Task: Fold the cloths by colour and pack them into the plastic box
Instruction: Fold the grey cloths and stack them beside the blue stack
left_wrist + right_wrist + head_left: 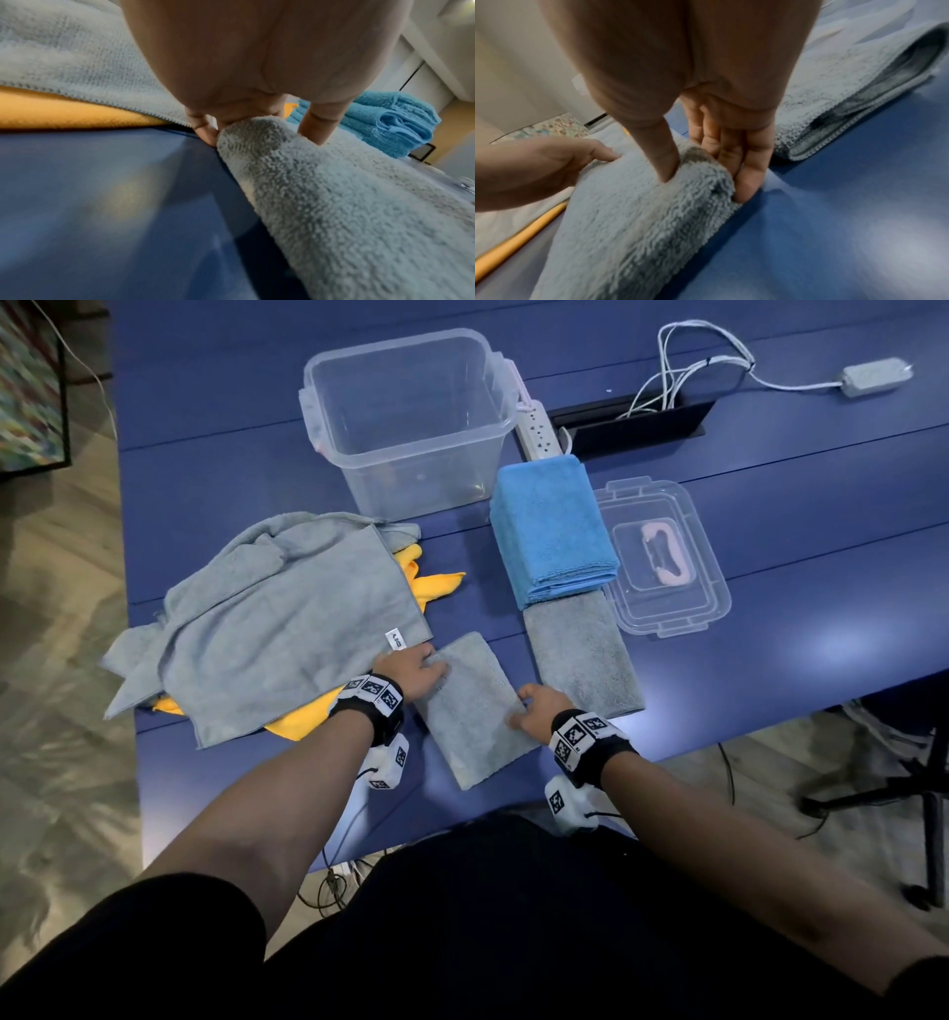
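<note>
Both hands pinching the folded grey cloth [475,708] near the worktop's front edge, left hand [411,670] at its far corner, right hand [536,708] on its right edge; blue stack [552,531] & one grey cloth [583,654] done, plastic box [411,418] w/ nothing in it, grey & yellow pile [267,618] left.

White power strip [537,429], cable tray [637,422], adapter [875,376], office chair [893,778]

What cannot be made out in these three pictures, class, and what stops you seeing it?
- Number of yellow cloths: head view, the unfolded grey cloths cover them.
- Print on the white label: head view, too small.
- Pink object under the clear lid: head view, blurred by the plastic.
- Left hand's fingertips: left wrist view, tucked behind the folded grey cloth.
</note>
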{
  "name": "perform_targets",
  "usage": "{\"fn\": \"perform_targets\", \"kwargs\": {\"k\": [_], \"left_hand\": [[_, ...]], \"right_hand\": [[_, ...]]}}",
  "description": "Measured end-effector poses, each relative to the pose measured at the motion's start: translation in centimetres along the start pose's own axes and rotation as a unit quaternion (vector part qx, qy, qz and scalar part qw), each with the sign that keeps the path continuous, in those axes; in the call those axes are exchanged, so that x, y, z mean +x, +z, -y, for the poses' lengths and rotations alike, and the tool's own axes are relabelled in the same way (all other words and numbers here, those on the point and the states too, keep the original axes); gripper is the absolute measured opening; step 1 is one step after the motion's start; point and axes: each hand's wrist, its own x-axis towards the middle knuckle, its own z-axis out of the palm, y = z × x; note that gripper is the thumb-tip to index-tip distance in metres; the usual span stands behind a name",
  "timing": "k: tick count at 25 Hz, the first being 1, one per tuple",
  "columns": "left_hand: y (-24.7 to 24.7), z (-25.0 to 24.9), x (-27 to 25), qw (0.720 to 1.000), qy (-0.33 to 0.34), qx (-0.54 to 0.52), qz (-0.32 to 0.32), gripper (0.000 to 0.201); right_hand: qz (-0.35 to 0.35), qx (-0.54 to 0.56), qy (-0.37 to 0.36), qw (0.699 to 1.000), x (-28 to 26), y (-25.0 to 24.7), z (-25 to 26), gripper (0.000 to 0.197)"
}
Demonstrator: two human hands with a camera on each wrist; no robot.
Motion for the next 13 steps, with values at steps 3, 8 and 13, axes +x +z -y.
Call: {"fn": "perform_targets", "kwargs": {"k": [3, 8, 13], "left_hand": [[0.1, -0.4, -0.2, 0.998, -0.011, 0.058, -0.019, 0.046], [1.1, 0.0, -1.0, 0.983, 0.018, 0.08, -0.162, 0.042], [1.7, -2.2, 0.9, 0.946, 0.255, 0.139, -0.142, 0.058]], "right_hand": [[-0.026, -0.005, -0.007, 1.0, 0.0, 0.1, 0.4, 0.023], [-0.045, -0.058, -0.012, 0.997, 0.1, 0.1, 1.3, 0.029], [-0.056, -0.12, -0.028, 0.991, 0.1, 0.1, 1.6, 0.027]]}}
